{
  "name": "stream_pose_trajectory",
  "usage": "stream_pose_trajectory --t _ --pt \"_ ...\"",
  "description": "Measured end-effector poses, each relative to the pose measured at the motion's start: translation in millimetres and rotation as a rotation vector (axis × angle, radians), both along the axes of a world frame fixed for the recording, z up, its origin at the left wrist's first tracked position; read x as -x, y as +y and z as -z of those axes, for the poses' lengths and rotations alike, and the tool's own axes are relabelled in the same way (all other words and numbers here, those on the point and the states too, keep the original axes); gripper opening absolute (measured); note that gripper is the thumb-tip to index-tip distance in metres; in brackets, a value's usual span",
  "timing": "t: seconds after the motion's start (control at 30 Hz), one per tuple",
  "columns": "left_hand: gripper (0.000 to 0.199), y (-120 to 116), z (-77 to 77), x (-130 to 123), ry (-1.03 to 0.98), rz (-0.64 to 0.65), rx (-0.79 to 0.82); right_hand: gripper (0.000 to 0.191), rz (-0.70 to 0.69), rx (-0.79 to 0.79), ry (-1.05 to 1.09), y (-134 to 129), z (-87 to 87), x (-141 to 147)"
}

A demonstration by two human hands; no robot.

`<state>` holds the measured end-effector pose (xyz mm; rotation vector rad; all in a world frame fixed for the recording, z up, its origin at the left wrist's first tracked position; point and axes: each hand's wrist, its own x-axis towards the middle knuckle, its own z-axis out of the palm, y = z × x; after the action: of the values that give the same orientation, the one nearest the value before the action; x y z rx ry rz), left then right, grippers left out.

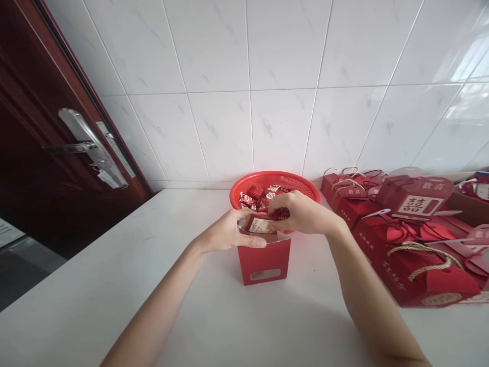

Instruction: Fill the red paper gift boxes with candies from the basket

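Observation:
A red cardboard gift box (265,260) with a cut-out window low on its front stands upright on the white table, its top open. My left hand (225,232) grips the box's left upper edge, thumb across the front. Over the opening, my right hand (301,211) pinches a small red and cream printed packet (260,224), which sits at the mouth of the box. How deep the packet reaches inside is hidden. Just behind the box is a red plastic basket (275,176) holding several red-wrapped candies (256,193), partly covered by my right hand.
Several red gift boxes (382,255) with rope handles crowd the table's right side, some stacked. A white tiled wall (282,117) rises behind the table (126,285). At the left is a dark red door (34,102) with a metal handle.

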<state>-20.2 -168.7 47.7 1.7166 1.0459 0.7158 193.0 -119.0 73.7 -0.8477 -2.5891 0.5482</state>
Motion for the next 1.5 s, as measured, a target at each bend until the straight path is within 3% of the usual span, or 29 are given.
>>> stream_pose_trajectory --t 0.17,0.3,0.4,0.63,0.8,0.93,1.13,1.3,1.5 --pt "0.060 0.9 2.7 1.0 -0.010 -0.013 -0.005 0.035 0.022 -0.077 -0.043 -4.8 4.3 8.7" --pt "0.055 1.4 4.3 2.7 0.031 -0.010 -0.062 0.021 0.030 -0.063 -0.016 -6.5 1.1 6.7" --pt "0.054 1.1 3.0 3.1 0.108 -0.047 -0.110 0.012 0.040 -0.031 0.081 -9.3 -3.7 1.6" --pt "0.048 0.1 0.5 1.5 0.126 -0.043 -0.128 0.019 -0.024 0.106 0.373 -21.3 -9.3 -0.8" --pt "0.045 -0.3 0.5 0.9 0.131 -0.061 -0.132 0.020 -0.080 0.170 0.385 -19.4 -3.5 8.1" --pt "0.043 -1.2 -0.7 0.9 0.090 -0.013 -0.107 0.008 -0.068 0.197 0.501 -12.7 3.2 13.9" --pt "0.035 -0.6 -0.6 1.3 0.077 0.028 -0.080 0.004 -0.149 0.283 0.337 -9.2 5.9 13.3" --pt "0.040 1.2 2.3 2.4 0.057 0.021 -0.075 0.008 -0.106 0.176 0.339 -9.7 6.6 15.3" --pt "0.038 0.9 1.8 1.5 0.085 0.010 -0.077 0.010 -0.062 0.215 0.287 -13.8 6.2 17.8"
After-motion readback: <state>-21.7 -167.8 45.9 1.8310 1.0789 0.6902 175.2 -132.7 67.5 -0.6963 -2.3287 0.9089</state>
